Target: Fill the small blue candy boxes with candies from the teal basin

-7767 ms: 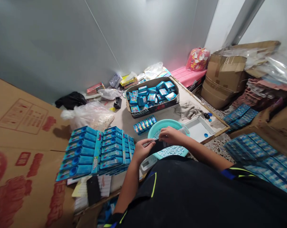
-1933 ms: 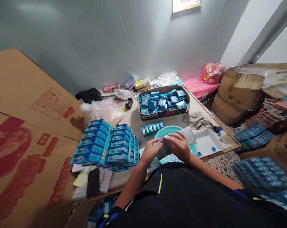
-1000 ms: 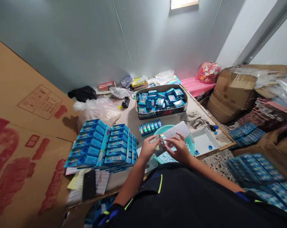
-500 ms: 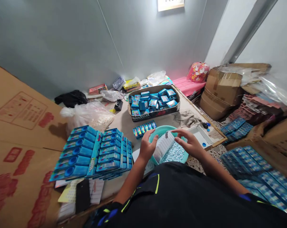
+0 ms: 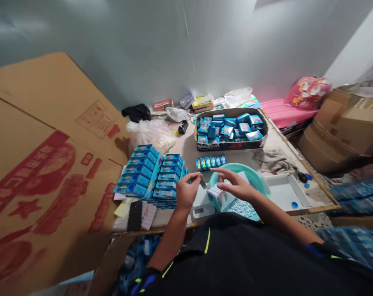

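My left hand [image 5: 188,192] is closed in a pinch left of the turquoise basin, with a small grey strip [image 5: 203,183] at its fingertips. Over the basin [image 5: 265,186], my right hand [image 5: 237,186] has its thumb and fingers apart and holds nothing. Beneath it a white divided holder [image 5: 221,198] leans inside the basin, partly covered by the hand. Small pale-blue pellets [image 5: 242,209] fill the basin's bottom. Just behind the basin stands a row of small blue boxes [image 5: 211,161]. A clear plastic container [image 5: 203,210] is below my left hand.
Stacked blue blister packs [image 5: 140,172] stand at left beside a large carton [image 5: 50,164]. An open box [image 5: 229,146] of blue packets is at the back. Right of the basin are a white tray [image 5: 281,210] and a grey cloth [image 5: 274,160].
The view has shifted left. My left hand has moved off the white holder and now pinches the grey strip that lay on it. The holder rests lower, under my right hand.
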Demonstrator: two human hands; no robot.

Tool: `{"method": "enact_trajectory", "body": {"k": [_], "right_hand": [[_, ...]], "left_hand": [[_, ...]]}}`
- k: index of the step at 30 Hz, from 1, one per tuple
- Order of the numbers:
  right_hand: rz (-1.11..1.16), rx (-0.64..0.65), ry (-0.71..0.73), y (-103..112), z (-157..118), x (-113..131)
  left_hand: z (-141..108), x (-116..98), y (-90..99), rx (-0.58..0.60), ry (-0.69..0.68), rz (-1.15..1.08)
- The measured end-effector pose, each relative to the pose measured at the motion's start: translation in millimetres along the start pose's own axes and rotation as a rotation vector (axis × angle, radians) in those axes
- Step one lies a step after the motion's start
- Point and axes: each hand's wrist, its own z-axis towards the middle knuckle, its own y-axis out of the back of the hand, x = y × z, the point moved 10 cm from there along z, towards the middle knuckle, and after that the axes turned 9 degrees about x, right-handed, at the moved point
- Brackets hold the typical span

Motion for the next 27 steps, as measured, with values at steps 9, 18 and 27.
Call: {"method": "enact_trajectory", "body": {"k": [9,18,27], "right_hand": [[-0.048,0.098,-0.149,-75.5,114.5,-49.2],[-0.004,0.162,-0.083,-99.6,162.5,-81.3],[0.025,0.140,-0.108,-114.8,176.6,-107.8]], "left_hand": [[16.7,40.7,86.9,-0.288,0.119,-0.235],[38.4,55.8,112.9,-0.281,0.153,0.056],[47.6,43.8,120.0,-0.316,0.053,0.470]]}}
